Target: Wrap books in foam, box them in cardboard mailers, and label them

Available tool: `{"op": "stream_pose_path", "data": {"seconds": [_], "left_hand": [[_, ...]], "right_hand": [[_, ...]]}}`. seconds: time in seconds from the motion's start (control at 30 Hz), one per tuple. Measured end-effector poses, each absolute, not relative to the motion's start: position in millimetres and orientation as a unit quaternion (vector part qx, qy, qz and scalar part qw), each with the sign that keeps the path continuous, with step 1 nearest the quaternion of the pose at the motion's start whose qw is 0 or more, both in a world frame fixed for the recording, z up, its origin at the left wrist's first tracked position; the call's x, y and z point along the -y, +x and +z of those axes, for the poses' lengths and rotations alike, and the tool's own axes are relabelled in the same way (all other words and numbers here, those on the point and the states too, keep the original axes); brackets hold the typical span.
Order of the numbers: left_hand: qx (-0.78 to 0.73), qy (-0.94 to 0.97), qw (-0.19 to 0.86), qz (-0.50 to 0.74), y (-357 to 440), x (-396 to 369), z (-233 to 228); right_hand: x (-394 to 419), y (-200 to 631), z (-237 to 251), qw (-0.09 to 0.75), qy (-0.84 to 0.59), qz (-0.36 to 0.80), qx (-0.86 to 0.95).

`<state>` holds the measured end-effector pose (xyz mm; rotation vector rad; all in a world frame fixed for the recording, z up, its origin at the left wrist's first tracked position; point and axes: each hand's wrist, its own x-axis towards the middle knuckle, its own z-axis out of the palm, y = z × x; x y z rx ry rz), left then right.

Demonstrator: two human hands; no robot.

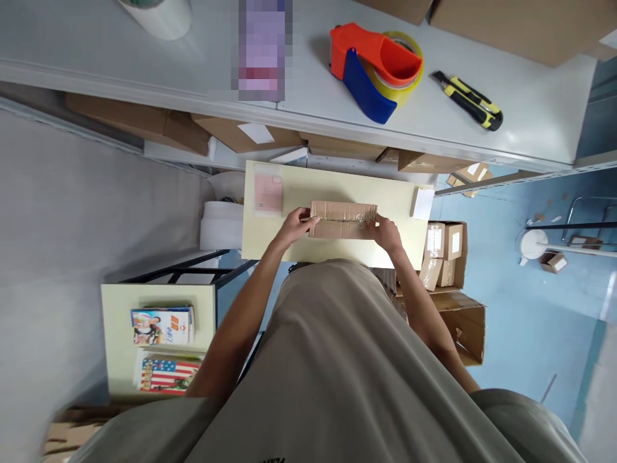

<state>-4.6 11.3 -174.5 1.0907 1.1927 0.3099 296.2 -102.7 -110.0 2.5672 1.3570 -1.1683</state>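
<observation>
A small brown cardboard box (340,211) lies on the pale yellow table (299,182) in front of me. A seam runs lengthwise along its top, and shiny clear tape shows towards its right part. My left hand (294,227) grips the box's left end, thumb on top by the seam. At the opposite end my right hand (387,233) holds the box in the same manner, its thumb near the seam. The undersides of both hands' fingers are partly hidden.
Above the table, a grey shelf (308,103) bears an orange and blue tape dispenser (361,71), a utility knife (470,101) and cardboard boxes. Packed cartons (446,247) stand to the right. Magazines (161,326) lie on a side table at left.
</observation>
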Motion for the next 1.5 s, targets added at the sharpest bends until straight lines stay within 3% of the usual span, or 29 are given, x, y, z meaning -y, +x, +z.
{"op": "stream_pose_path", "data": {"seconds": [0.2,0.43,0.67,0.87,1.03,1.23,1.5], "left_hand": [[-0.541,0.494,0.669,0.128,-5,-14,-172],[-0.569,0.654,0.469,0.167,4,-9,-153],[-0.568,0.669,0.453,0.157,1,-20,-134],[-0.525,0.703,0.432,0.209,3,-44,-73],[-0.436,0.735,0.402,0.329,45,-91,12],[-0.403,0.738,0.388,0.378,105,-128,65],[-0.435,0.729,0.363,0.383,103,-108,42]], "right_hand": [[108,302,-113,-0.059,0.815,-0.396,-0.418],[115,309,-115,-0.201,0.765,-0.467,-0.396],[111,316,-108,-0.214,0.765,-0.472,-0.382],[90,332,-50,-0.218,0.784,-0.36,-0.456],[4,341,35,-0.275,0.721,-0.149,-0.618],[-124,336,58,-0.159,0.707,-0.126,-0.677],[-146,311,61,0.021,0.765,-0.104,-0.635]]}}
